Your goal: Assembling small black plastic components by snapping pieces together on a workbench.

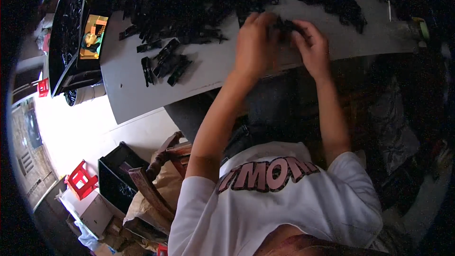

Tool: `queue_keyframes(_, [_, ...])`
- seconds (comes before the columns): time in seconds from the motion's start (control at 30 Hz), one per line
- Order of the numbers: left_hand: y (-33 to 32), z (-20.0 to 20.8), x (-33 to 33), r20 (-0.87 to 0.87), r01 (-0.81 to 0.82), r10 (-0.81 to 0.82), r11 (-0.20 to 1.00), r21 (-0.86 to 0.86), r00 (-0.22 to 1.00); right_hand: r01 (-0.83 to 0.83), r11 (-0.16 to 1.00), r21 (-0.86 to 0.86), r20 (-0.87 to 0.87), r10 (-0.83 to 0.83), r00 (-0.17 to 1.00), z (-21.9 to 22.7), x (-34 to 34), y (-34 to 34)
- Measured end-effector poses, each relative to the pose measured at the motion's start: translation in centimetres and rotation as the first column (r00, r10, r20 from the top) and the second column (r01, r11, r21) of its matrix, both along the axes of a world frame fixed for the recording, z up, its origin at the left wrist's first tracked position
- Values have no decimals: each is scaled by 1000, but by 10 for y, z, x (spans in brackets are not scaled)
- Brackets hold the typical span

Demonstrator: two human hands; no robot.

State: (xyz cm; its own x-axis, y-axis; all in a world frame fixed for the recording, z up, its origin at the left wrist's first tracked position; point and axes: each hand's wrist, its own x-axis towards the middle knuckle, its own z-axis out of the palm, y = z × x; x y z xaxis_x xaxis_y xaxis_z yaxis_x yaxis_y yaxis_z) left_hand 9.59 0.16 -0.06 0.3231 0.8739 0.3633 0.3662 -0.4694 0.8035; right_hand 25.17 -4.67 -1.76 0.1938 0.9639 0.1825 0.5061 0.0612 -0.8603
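Note:
My right hand (313,50) is closed, thumb and fingers pinching a small dark plastic piece (286,25) over the table. Right beside it, my left hand (255,45) is curled with its back up. Its fingertips are blurred and partly hidden, and what they grip does not show clearly. Under and beyond both hands lies a large heap of black plastic pieces (208,0), narrow and clip-like, too dark to name surely. Several loose pieces (167,62) of the same sort lie to the left of my left hand, nearer the table's front edge.
The grey table (137,97) runs across in front of me. At its left end a lit screen (93,37) stands beside a black container (66,42) of dark pieces. Lower left are a wooden chair (154,194), a black crate (113,175) and a red stool (82,180).

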Motion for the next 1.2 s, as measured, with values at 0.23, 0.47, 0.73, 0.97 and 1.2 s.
queue_keyframes(0.23, [10, 4, -1, -289, -71, 104, 990, 125, 952, 74, 990, 124, 146, -91, 985, 5, 0, 20])
queue_keyframes(0.47, [51, 1, 1, -352, -92, 260, 900, 427, 899, 127, 910, 394, 677, -381, 629, -14, 66, 63])
queue_keyframes(0.73, [-31, 17, -54, -334, 38, 99, 924, 381, 937, -47, 914, 404, 695, -273, 665, -15, 72, 62])
queue_keyframes(0.97, [-62, 13, -146, -456, -450, 533, 846, 286, 713, 57, 896, 440, 608, -344, 715, 4, 45, 26])
queue_keyframes(1.2, [-65, 11, -160, -502, -443, 528, 849, 288, 685, -22, 970, 243, 761, -176, 625, 25, 13, -10])
